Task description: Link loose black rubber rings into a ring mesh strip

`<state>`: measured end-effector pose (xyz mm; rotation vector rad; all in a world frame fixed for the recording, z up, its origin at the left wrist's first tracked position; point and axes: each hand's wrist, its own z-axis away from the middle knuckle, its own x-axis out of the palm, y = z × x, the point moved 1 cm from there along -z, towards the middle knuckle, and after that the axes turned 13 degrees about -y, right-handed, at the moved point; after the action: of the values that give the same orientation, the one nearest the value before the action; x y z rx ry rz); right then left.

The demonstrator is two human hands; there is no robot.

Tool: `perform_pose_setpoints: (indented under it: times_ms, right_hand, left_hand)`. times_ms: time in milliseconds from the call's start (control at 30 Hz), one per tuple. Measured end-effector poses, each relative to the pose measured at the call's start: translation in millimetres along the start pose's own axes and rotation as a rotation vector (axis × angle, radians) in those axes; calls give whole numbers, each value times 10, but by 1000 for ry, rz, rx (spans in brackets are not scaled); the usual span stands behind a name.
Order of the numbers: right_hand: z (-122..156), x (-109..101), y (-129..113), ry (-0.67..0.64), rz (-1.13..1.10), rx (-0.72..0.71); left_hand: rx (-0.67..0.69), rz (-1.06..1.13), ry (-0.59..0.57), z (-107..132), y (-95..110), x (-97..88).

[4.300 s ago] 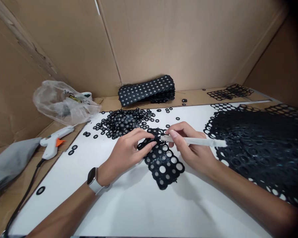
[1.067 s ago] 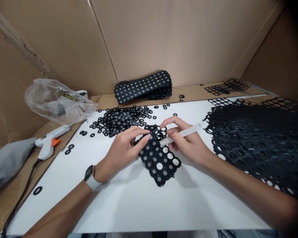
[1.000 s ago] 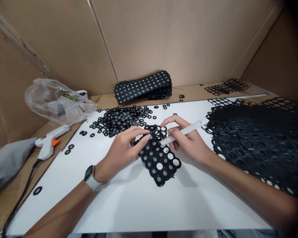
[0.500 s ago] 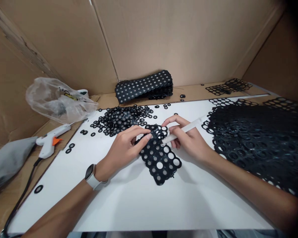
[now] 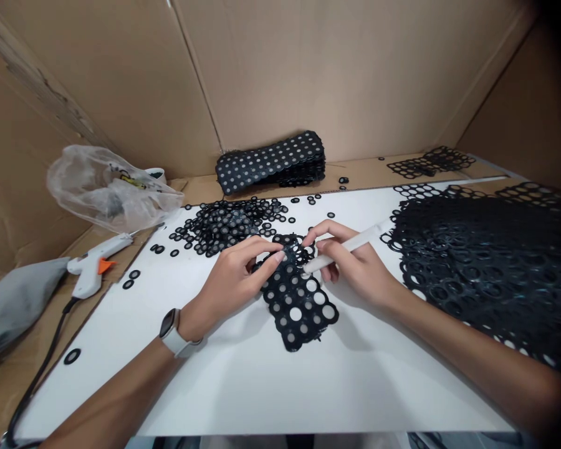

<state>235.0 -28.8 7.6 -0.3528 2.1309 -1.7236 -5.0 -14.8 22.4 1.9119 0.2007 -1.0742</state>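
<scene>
Plainly, the strip lay between both hands on the white board — to the right of the left hand and to the left of the right hand. Its long axis ran roughly away from the person, the near end swung a little to the right and jutting out past the fingers of both hands.

Both hands were close to its far half, but the left was the one plainly on it: its thumb and forefinger tips met the strip at the upper left, nearly together. Whether they pinched an edge or only pressed down, one could not tell.

The right hand was closed round a white pen, gripped between thumb and fingers, with the forefinger reaching forward to the strip's far right part. The pen slanted down to the left, its tip at the strip's right side — touching or just above, too fine to judge.

Beyond the left hand lay a pile of rings, near the strip's far end; to the right of the right hand spread a heap of black mesh, apart from the strip.
</scene>
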Motion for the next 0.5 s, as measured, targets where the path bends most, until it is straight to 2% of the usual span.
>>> perform_pose_setpoints:
  times_ms: [133,267,500]
  right_hand:
    - [19,12,4,-4,136,-28]
    - [35,59,-22,-78,46,-25]
    - [38,59,-27,-81,10,-22]
  left_hand:
    - [4,-7,3,-9,-6,6]
    - [10,-7,6,-12,-18,6]
    - [10,-12,-6,-6,-4,-2]
